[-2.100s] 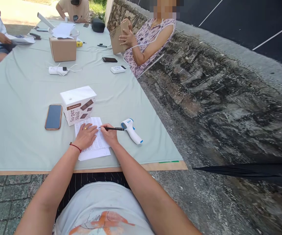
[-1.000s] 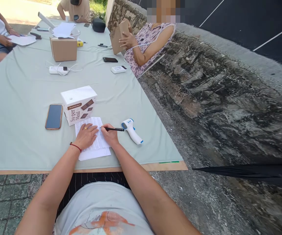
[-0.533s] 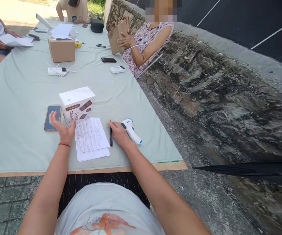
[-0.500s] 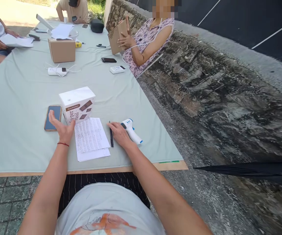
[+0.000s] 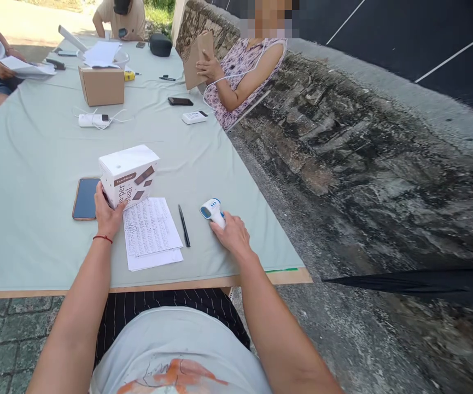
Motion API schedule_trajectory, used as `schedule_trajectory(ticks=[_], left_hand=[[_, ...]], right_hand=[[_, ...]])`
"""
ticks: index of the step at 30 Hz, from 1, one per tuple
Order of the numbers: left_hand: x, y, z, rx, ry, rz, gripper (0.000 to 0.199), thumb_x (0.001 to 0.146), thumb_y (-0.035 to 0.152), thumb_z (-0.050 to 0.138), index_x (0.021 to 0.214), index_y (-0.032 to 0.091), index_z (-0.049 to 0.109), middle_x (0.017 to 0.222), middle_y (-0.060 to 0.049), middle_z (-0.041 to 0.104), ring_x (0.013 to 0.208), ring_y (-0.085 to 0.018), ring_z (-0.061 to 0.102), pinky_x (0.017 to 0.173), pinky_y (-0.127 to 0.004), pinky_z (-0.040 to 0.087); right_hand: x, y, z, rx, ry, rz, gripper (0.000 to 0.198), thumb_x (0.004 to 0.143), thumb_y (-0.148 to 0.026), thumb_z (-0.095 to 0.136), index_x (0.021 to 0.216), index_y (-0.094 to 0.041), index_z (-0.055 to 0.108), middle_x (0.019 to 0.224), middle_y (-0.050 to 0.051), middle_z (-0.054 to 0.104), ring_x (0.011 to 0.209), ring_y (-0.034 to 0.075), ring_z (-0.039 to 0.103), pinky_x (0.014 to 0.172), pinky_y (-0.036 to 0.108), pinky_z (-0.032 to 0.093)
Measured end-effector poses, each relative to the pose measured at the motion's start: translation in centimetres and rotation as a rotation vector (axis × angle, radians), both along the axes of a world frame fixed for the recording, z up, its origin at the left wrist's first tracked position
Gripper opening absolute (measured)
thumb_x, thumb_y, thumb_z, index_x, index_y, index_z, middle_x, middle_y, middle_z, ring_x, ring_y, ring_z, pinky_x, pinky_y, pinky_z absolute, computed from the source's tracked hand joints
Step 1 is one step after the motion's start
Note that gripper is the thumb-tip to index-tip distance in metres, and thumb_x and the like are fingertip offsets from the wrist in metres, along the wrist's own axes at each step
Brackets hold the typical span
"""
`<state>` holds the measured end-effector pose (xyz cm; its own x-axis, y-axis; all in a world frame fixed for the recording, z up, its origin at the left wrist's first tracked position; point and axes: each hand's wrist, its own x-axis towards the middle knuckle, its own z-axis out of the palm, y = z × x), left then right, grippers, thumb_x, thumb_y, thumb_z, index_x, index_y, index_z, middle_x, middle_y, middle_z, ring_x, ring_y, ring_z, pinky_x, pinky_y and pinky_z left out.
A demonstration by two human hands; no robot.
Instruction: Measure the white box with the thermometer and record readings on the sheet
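Note:
My left hand (image 5: 108, 213) is closed on the lower near corner of a white and brown box (image 5: 132, 172), which stands upright on the table. Under my right hand (image 5: 234, 232) is a white and blue infrared thermometer (image 5: 211, 209); my fingers wrap round its handle, and its head points away to the left. Between my hands lie printed sheets of paper (image 5: 152, 230), with a black pen (image 5: 184, 225) just right of them. A phone (image 5: 86, 199) rests face up to the left of the box, beside my left hand.
Farther along the cloth-covered table (image 5: 35, 191) are a corded white device (image 5: 92, 120), a cardboard box (image 5: 103, 87) topped with papers, a dark phone (image 5: 180, 101), a white device (image 5: 194, 117) and a black case (image 5: 160, 45). Three people sit around it; one holds a cardboard piece (image 5: 197, 60).
My right hand has moved right, from the pen to the thermometer handle, and the thermometer has shifted slightly. My left hand, open before, has closed onto the box.

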<state>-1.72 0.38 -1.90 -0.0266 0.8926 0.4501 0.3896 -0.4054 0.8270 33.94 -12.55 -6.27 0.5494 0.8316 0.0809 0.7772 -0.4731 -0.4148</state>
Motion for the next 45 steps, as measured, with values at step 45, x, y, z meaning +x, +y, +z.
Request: schedule_trajectory(ticks=[45], left_hand=[[1.7, -1.3, 0.3, -0.132, -0.204, -0.291, 0.06, 0.083, 0.057, 0.068, 0.128, 0.018, 0.054, 0.117, -0.011, 0.067, 0.104, -0.026, 0.066, 0.092, -0.041, 0.054]], right_hand=[[-17.8, 4.4, 9.6, 0.469, 1.447, 0.359, 0.033, 0.069, -0.049, 0.073, 0.082, -0.022, 0.058, 0.061, -0.005, 0.052, 0.056, 0.011, 0.043, 0.053, 0.026, 0.036]])
